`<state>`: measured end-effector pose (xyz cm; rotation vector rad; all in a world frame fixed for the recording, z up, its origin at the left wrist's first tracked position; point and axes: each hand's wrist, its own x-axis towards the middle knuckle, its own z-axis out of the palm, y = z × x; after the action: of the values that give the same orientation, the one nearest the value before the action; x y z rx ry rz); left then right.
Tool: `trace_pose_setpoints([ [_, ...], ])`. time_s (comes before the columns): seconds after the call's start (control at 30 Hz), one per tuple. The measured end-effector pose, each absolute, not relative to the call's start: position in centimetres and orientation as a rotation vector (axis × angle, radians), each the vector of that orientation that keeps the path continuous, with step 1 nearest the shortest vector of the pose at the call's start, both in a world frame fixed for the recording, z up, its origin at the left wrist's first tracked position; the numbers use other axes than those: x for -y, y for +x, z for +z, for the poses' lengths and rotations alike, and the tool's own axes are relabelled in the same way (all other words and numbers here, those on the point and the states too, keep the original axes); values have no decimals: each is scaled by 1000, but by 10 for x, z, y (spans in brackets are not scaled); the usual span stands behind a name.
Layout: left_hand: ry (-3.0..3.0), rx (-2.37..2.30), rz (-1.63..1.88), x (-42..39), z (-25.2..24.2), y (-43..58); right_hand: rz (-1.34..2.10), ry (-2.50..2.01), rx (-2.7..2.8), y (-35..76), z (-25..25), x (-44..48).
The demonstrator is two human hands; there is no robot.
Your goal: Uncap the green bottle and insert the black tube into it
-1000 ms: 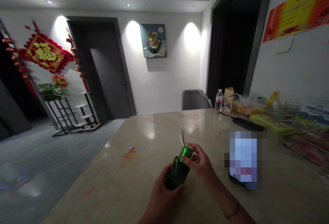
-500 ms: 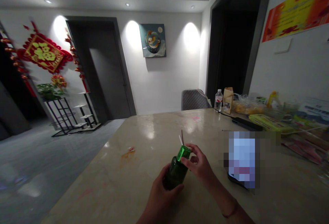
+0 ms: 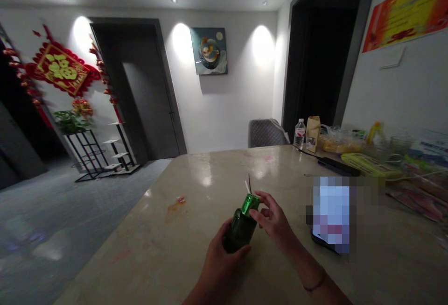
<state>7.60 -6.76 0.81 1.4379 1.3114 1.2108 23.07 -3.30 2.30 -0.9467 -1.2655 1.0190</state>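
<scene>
Well, off to the left of the counter (image 3: pixel 140 244), a red and gold wall hanging (image 3: pixel 61 69) sits above a black plant stand (image 3: pixel 86 153) carrying a leafy plant (image 3: pixel 70 122). On the counter itself, an orange stain (image 3: pixel 176 207) lies just left of the person's left hand (image 3: pixel 219 267). That hand is closed firmly around a dark green bottle (image 3: pixel 241 230), which leans slightly to the right near the counter's front edge; whether its base touches the counter is hidden. A shiny green cap (image 3: pixel 250 204) is on the bottle, and a white straw (image 3: pixel 247 187) and a thin black stick (image 3: pixel 249 179) stand up just behind it, though the view does not settle whether they pass through the cap. So far, the cap is in place and both hands are at the bottle's top half, with nothing else shown as done. The right hand (image 3: pixel 275 216) is half open, its curled fingertips at the cap's side, without a clear grip. Further right on the counter come a pixelated patch (image 3: pixel 331 214), a black remote (image 3: pixel 338 166), a yellow-green box (image 3: pixel 367 165), a paper bag (image 3: pixel 313 133) and a water bottle (image 3: pixel 299 134).
</scene>
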Motion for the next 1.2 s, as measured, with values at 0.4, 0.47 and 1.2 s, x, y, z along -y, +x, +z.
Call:
trace_pose_setpoints([
  [0.4,1431,-1293,1219,65,1,74,921,-1001,1271,229,25,31],
  [0.47,1420,-1305,1216,66,3,75,948,-984,1275,230,25,32],
  [1.2,1462,-1340,1206,70,8,77,868,-1072,1398,226,21,35],
])
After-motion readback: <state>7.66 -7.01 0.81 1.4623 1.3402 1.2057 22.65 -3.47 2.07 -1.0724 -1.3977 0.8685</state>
